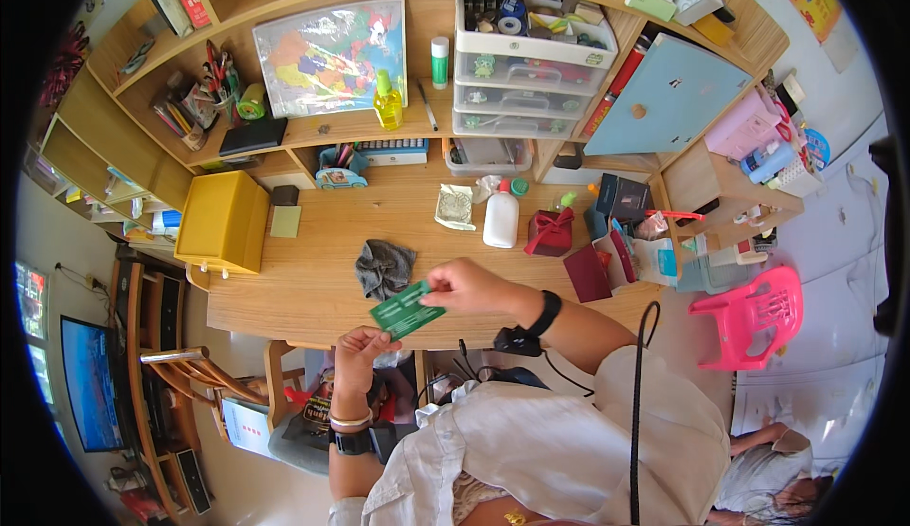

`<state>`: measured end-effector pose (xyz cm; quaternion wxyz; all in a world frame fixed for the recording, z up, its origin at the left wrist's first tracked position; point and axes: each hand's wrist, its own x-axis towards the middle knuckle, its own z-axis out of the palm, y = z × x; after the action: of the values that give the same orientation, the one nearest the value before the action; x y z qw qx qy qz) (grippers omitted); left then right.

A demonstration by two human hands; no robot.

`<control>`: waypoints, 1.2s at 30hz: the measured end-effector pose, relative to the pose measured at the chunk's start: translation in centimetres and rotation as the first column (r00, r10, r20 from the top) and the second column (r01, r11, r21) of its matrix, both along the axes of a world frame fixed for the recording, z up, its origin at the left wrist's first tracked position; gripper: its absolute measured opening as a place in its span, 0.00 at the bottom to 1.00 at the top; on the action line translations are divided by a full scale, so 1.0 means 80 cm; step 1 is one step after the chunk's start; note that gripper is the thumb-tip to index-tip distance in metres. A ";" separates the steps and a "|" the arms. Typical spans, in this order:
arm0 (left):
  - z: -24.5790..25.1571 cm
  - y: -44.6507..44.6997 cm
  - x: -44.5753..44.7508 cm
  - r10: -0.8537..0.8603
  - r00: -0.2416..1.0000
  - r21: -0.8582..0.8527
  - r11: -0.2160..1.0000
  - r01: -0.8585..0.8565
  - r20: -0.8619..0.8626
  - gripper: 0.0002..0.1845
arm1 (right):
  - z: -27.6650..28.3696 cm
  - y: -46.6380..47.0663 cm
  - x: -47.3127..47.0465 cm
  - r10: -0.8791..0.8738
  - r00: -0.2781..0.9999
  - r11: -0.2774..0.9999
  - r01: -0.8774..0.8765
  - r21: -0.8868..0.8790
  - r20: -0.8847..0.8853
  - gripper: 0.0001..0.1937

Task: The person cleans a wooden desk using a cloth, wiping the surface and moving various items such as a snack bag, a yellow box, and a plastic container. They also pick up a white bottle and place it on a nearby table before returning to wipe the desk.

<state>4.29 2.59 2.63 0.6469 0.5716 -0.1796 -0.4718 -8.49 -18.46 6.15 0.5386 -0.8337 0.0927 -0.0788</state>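
A flat green card or small packet point(407, 312) with white writing is held in both hands over the front edge of the wooden desk point(284, 306). My left hand point(364, 352) pinches its lower left corner between thumb and fingers. At its upper right end, my right hand point(462, 286) grips it. Just behind the card lies a crumpled grey cloth point(384, 267). Farther back stand a white bottle with a red cap point(501, 219), a dark red box with a ribbon point(551, 233) and an opened, patterned paper packet point(456, 206).
A yellow box point(217, 220) stands at the desk's left. Small boxes, including an open dark red one point(589, 271), crowd its right side. Clear drawers point(530, 99) and a map point(330, 60) are on the shelf behind. A pink chair point(761, 313) and another person point(764, 473) are at the right.
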 end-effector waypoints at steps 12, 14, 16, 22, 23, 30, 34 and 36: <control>-0.040 0.016 0.004 0.219 0.925 -0.129 0.955 -0.269 -0.310 0.05 | 0.208 -0.219 -0.076 -0.718 0.627 0.589 0.316 0.744 0.302 0.09; -0.047 0.019 0.002 0.254 0.906 -0.123 0.943 -0.310 -0.338 0.06 | 0.224 -0.232 -0.067 -0.717 0.623 0.583 0.289 0.759 0.313 0.09; -0.050 0.022 0.004 0.299 0.887 -0.081 0.934 -0.347 -0.351 0.06 | 0.233 -0.244 -0.053 -0.680 0.660 0.571 0.204 0.795 0.319 0.12; -0.054 0.027 0.012 0.338 0.898 -0.013 0.934 -0.356 -0.281 0.05 | 0.220 -0.277 -0.025 -0.727 0.677 0.586 0.524 0.618 0.115 0.22; -0.056 0.026 0.013 0.338 0.910 0.009 0.938 -0.346 -0.240 0.05 | 0.214 -0.280 -0.026 -0.722 0.688 0.629 0.604 0.490 0.079 0.25; -0.086 0.018 0.028 0.266 0.963 0.139 0.956 -0.257 -0.045 0.08 | 0.175 -0.269 -0.028 -0.584 0.786 0.687 0.343 0.641 0.205 0.16; -0.101 0.007 0.036 0.265 0.961 0.158 0.949 -0.274 0.074 0.09 | 0.171 -0.241 -0.030 -0.569 0.797 0.711 0.354 0.608 0.202 0.13; -0.108 -0.008 0.042 0.238 0.902 0.225 0.916 -0.331 0.359 0.10 | 0.158 -0.218 -0.030 -0.587 0.786 0.724 0.403 0.560 0.193 0.12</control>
<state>7.67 1.96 -5.99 0.5832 0.7473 -0.1284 -0.2913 -10.90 -35.87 18.83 0.6969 -0.5831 0.2333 -0.3463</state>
